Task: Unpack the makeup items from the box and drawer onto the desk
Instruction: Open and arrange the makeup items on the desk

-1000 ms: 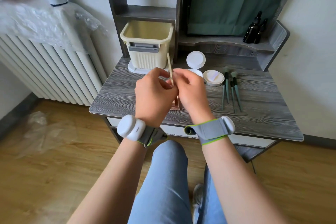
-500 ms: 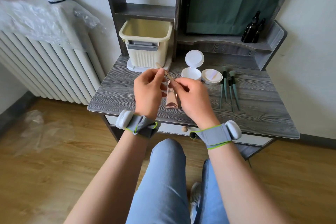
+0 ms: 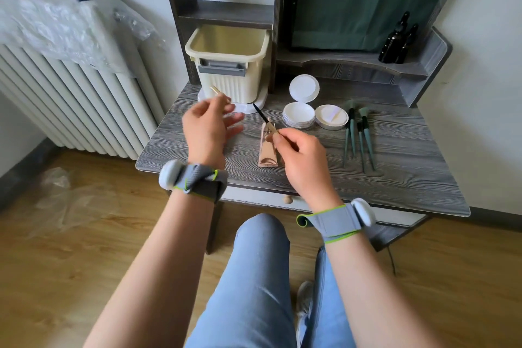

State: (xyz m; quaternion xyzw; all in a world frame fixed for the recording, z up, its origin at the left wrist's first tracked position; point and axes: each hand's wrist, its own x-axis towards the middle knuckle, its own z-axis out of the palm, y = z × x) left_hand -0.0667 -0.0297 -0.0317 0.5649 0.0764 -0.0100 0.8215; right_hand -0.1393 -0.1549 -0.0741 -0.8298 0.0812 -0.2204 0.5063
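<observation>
head | gold cap is pinched by left hand | applicator wand is pinched by right hand | risk: counter smeared by bare tip

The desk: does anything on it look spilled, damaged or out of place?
Nothing looks spilled or broken. Only oddity: the eyeliner is pulled apart, black-tipped wand in the right hand, gold cap in the left hand.

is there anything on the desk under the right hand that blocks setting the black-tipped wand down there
Yes: the rose gold tube lies on the desk right beneath the wand pinched by the right hand. Bare wood shows to the tube's left.
</observation>
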